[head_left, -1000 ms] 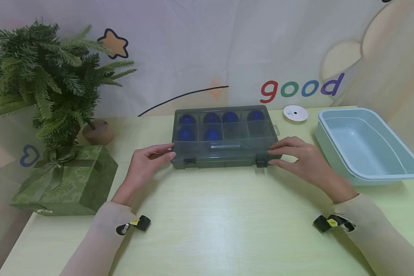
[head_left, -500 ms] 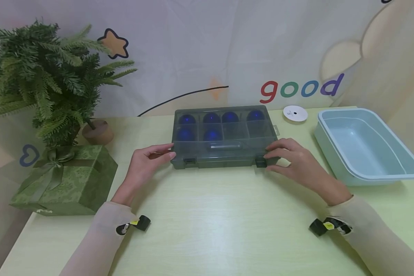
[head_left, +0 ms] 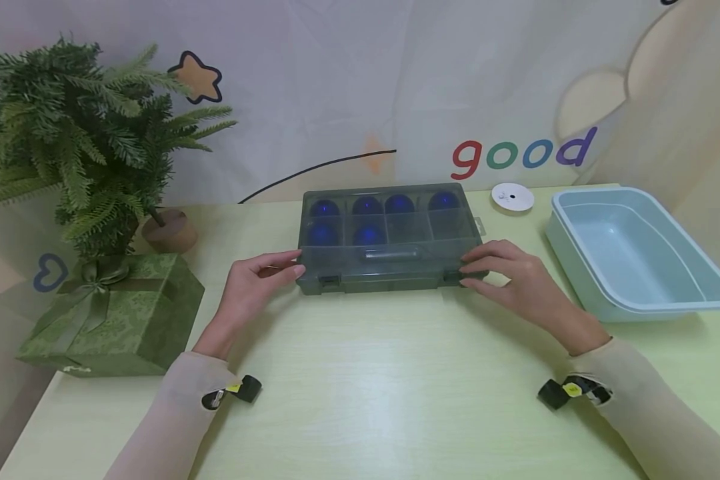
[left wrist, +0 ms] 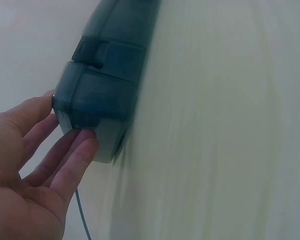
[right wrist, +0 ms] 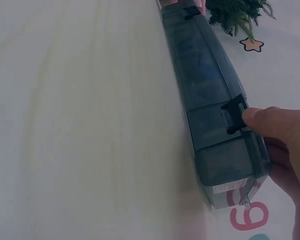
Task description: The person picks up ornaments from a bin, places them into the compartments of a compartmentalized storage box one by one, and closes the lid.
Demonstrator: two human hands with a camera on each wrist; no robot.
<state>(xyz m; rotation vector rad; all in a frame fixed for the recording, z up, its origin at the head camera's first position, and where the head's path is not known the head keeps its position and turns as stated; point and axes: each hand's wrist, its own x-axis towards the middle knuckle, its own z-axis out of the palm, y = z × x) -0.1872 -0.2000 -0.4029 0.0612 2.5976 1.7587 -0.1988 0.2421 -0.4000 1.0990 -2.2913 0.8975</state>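
A dark, see-through compartment box lies on the table with its lid down. Several glossy blue round things show through the lid, in the back row and the two left front compartments. My left hand holds the box's left front corner between thumb and fingers. At the right front, my right hand grips the box, its thumb pressing the black right latch and its other fingers behind the lid edge. This latch lies up against the front wall. The left latch also lies flat against the front.
A light blue basin stands at the right, with a white disc beside it at the back. On the left are a green gift box with a bow and a small artificial tree. A printed cloth hangs behind the table.
My right hand has shifted slightly left, and its thumb has pushed the right latch from hanging outward to lying against the box front. My left hand and the box have stayed put.
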